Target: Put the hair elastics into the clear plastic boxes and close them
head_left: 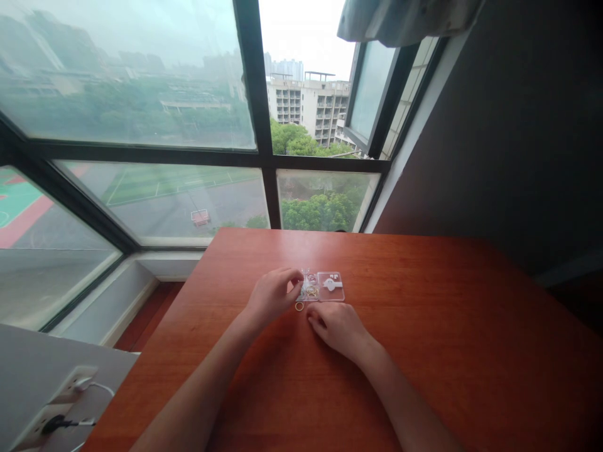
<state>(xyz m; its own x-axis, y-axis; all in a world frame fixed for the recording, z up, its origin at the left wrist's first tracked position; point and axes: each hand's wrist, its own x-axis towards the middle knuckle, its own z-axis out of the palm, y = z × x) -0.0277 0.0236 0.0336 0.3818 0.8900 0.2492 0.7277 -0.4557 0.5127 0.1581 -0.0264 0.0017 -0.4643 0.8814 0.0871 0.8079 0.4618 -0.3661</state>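
A small clear plastic case (pixel 325 286) lies open on the reddish wooden table (pixel 424 295), with small rings in its left half and a white part in its right half. My left hand (pixel 272 295) is curled beside the case's left edge, fingertips pinched at it. What they hold is too small to make out. A single small ring (pixel 299 306) lies on the table between my hands. My right hand (pixel 336 326) rests just in front of the case, fingers curled downward against the wood.
Large windows (pixel 188 125) stand behind the table's far edge. A dark wall (pixel 518 157) runs along the right side. At the lower left, a white power strip (pixel 61 402) with plugged cables sits on a grey surface.
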